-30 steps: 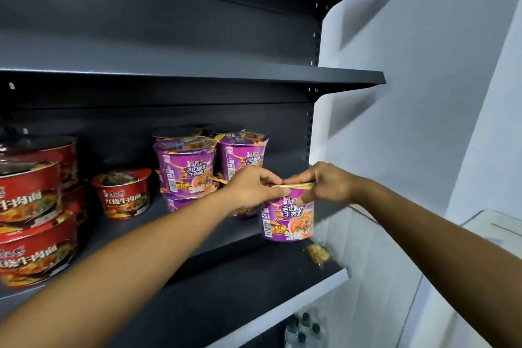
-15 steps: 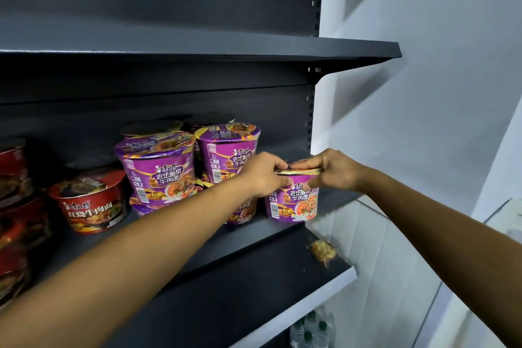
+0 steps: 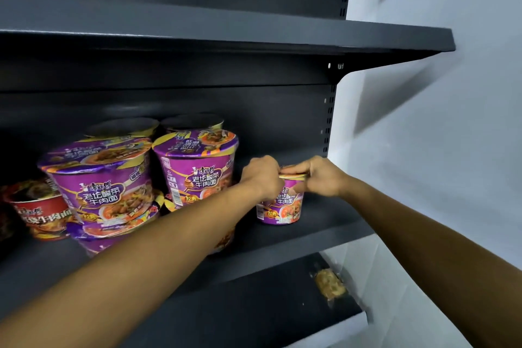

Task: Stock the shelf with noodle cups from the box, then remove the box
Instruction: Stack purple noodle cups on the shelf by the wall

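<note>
Purple noodle cup (image 3: 280,205) stands upright on dark shelf (image 3: 327,220), at 3 o'clock of stacked purple cups (image 3: 195,169); left hand (image 3: 262,175) grips its rim at 9 o'clock, fingers curled; right hand (image 3: 320,178) pinches the rim at 3 o'clock; red cup (image 3: 42,212) far out at 9 o'clock.

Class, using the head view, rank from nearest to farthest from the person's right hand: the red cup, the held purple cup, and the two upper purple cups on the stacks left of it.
1. Held purple cup: gripped at its rim by the right hand.
2. Right stacked purple cup: just leftward.
3. Left stacked purple cup: further left.
4. Red cup: far left.
</note>
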